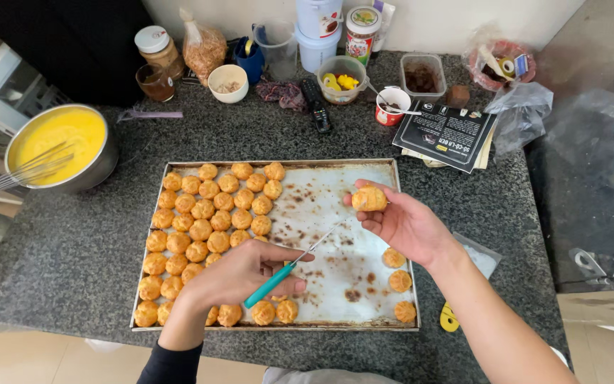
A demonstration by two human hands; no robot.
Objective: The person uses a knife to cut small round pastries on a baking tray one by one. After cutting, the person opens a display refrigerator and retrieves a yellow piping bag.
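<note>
Several puffs [200, 229] hide beneath your left hand [239, 274], which grips a knife [289, 267]; your right hand [399, 220] pinches one puff [369, 198] above the tray [335, 284].

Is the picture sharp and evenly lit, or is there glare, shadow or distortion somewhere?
In the head view, soft even light; the baking tray and puffs look sharp. The left hand with the teal-handled knife casts only a faint shadow. The right hand holds a puff, unblurred. Wide-angle bending shows at the edges; plastic sheet at right reflects dully.
</note>
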